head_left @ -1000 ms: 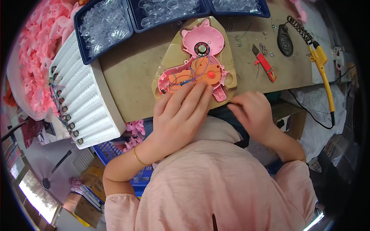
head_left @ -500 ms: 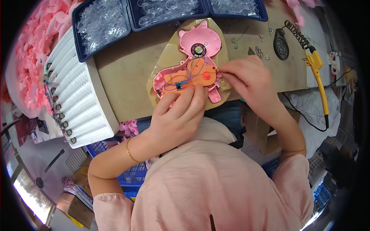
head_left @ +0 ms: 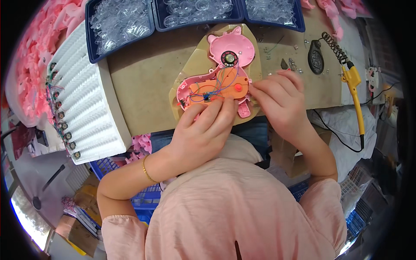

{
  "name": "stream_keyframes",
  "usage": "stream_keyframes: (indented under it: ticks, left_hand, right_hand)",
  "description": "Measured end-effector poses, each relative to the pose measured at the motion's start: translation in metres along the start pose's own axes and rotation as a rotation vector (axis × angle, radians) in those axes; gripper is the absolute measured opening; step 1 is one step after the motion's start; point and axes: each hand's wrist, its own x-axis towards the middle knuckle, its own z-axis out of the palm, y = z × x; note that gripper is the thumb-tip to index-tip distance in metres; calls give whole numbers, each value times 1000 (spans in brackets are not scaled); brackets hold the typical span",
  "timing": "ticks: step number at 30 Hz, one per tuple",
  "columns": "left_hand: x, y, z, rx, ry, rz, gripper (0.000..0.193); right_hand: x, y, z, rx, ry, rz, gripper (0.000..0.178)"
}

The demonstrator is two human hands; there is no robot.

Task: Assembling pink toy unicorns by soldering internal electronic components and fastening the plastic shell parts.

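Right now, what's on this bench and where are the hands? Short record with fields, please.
Left hand: fingers over the near edge of the pink toy shell
Right hand: fingertips close together at the shell's right side; whether they pinch anything is unclear
Shell: open, lying in a tan holder
Inside: orange box, red button, wires, round speaker
Far side: blue bins of clear plastic parts
Left: white foam tray
Right: yellow soldering iron

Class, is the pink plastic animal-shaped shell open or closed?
Open: a round black speaker and orange plastic casing lie exposed inside the shell.
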Motion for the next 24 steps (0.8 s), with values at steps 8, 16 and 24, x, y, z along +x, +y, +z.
stream_keyframes:
  ticks: [8,16,24]
  left_hand:
    - [-1,-3,10,-100,123,36,32]
    - [-7,-4,11,-133,98,2,38]
    - [-6,-5,14,-137,100,9,40]
  right_hand:
    - [8,17,1,8,-39,-258,24]
    - [6,20,7,189,-41,-111,26]
    - [16,16,1,130,-70,-152,23]
